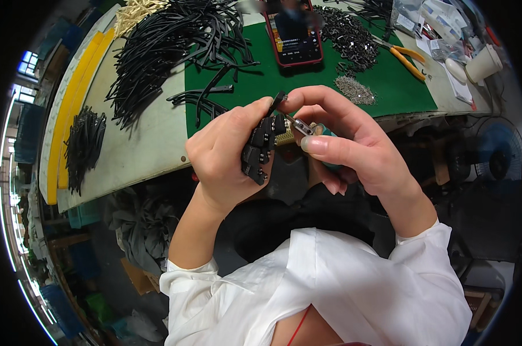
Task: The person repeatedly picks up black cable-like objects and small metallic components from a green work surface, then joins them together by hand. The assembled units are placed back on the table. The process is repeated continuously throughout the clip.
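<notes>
Above the table (157, 144) edge, the left hand (223, 155) is clutching black parts (260, 151) while the right hand (347, 144) is pinching what looks like a small tool (300, 126), which could slip off.

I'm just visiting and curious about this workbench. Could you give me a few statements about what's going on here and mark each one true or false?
1. The left hand holds a bunch of small black plastic parts. True.
2. The phone lies on the bare floor. False: it lies on the green mat on the table.
3. A big pile of black strips lies on the table's left part. True.
4. The pliers have blue handles. False: the handles are yellow-orange.
5. The right hand rests flat on the table. False: it is raised, pinching a small metal piece against the black parts.
</notes>
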The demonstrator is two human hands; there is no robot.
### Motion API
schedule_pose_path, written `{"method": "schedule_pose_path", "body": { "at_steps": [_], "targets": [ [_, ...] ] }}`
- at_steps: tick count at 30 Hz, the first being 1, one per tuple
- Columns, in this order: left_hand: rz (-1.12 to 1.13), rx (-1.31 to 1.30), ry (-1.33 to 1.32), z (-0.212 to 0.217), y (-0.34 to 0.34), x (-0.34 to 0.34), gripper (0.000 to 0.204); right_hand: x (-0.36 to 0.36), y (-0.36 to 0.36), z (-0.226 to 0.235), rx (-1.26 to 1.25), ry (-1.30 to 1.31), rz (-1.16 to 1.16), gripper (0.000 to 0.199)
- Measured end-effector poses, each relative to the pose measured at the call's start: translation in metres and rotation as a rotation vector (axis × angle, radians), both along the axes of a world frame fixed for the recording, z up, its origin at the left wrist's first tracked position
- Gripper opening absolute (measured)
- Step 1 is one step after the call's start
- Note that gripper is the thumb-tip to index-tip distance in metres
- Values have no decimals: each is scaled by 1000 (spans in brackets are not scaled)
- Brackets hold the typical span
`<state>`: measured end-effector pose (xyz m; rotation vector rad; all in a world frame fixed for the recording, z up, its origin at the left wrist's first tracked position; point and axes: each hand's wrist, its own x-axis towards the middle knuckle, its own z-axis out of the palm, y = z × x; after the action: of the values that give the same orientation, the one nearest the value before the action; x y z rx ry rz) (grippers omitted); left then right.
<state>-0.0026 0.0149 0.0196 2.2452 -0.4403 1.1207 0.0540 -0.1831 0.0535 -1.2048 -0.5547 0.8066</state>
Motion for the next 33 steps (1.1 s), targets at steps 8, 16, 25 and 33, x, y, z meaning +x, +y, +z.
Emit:
{"method": "schedule_pose_path", "body": {
  "at_steps": [8, 16, 25, 33],
  "targets": [
    [-56, 133, -136, 1, 4, 9, 42, -5, 3, -7, -50, -65, -81, 28],
    [11, 156, 175, -6, 10, 4, 37, -6, 21, -47, -359, -1223, -488, 50],
    [818, 147, 348, 14, 130, -23, 29, -2, 16, -43, -448, -1071, -352, 58],
    [1274, 304, 553, -44, 329, -44, 53, 6, -11, -52, -591, -932, -287, 44]
  ]
}}
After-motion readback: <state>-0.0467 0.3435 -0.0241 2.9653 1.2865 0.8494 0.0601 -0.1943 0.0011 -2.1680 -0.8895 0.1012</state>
